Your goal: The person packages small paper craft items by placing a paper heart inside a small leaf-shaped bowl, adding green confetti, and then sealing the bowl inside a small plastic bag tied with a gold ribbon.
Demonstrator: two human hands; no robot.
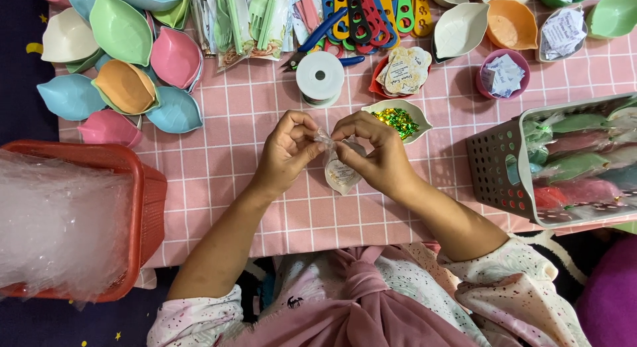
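Observation:
My left hand and my right hand meet over the pink checked tablecloth. Both pinch the gathered top of a small clear plastic packet that holds a white leaf-shaped dish and a paper tag. The packet hangs between my fingers, just above the cloth. Right behind my hands sits a white leaf-shaped dish of green and gold twist ties. A white spool stands behind that, next to blue-handled snips.
Pastel leaf-shaped dishes are piled at the back left. A red basket of clear plastic bags stands at the left, a grey basket of wrapped packets at the right. Bowls of paper tags and packets of cutlery line the back.

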